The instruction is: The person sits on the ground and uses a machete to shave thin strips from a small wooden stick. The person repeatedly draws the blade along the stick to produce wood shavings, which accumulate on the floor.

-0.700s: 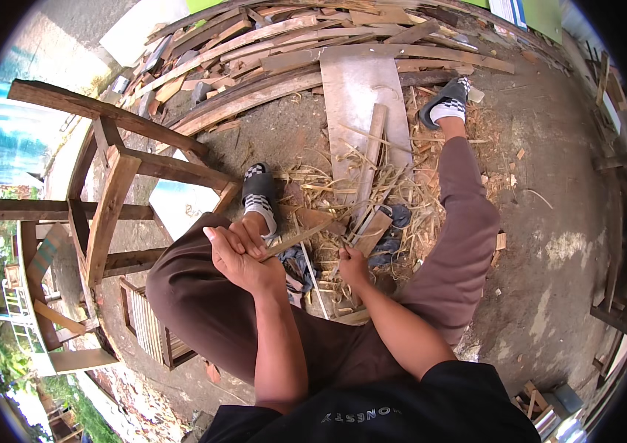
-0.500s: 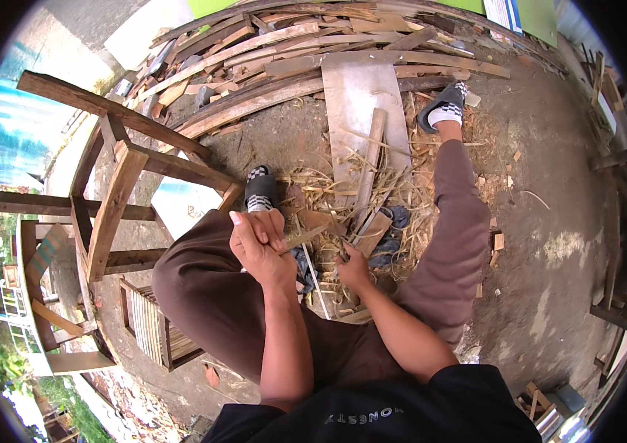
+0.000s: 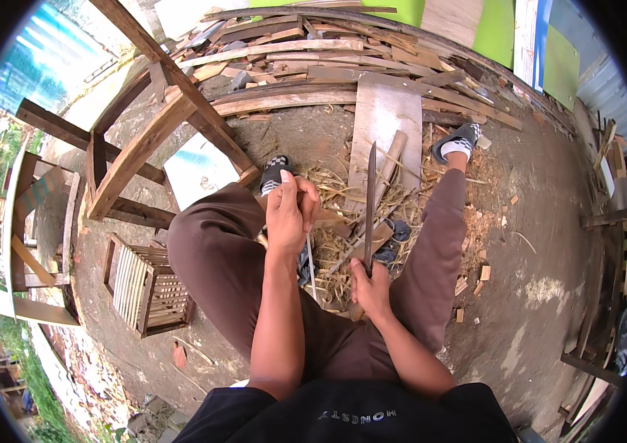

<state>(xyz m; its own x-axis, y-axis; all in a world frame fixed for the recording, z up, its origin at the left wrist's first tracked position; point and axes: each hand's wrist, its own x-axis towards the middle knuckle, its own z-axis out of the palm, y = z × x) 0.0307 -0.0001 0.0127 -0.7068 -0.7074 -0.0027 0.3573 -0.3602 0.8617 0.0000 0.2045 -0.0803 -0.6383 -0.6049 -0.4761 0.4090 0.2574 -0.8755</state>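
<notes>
My left hand (image 3: pixel 291 210) is raised beside my left knee, its fingers curled closed. A thin pale strip (image 3: pixel 312 266) runs down from beneath these fingers; how it sits in the grip is hidden. In my right hand (image 3: pixel 370 288) is a long, narrow-bladed machete (image 3: pixel 370 199), its dark blade pointing away from me and apart from the left hand. The fingers wrap its handle near my right thigh. Curly pale shavings (image 3: pixel 335 184) cover the ground between my legs, around a dark plastic bag (image 3: pixel 400 235) and wood pieces.
A wooden frame (image 3: pixel 140 148) stands at the left, with a slatted wooden crate (image 3: pixel 143 288) nearer me. Stacked boards and scrap wood (image 3: pixel 276 55) lie across the far side. A pale flat board (image 3: pixel 386 100) reaches toward me from the stack. More timber lines the right edge.
The machete has come away from the strip in my left hand and swung to point straight ahead. My right hand has shifted slightly right and nearer. The view has turned.
</notes>
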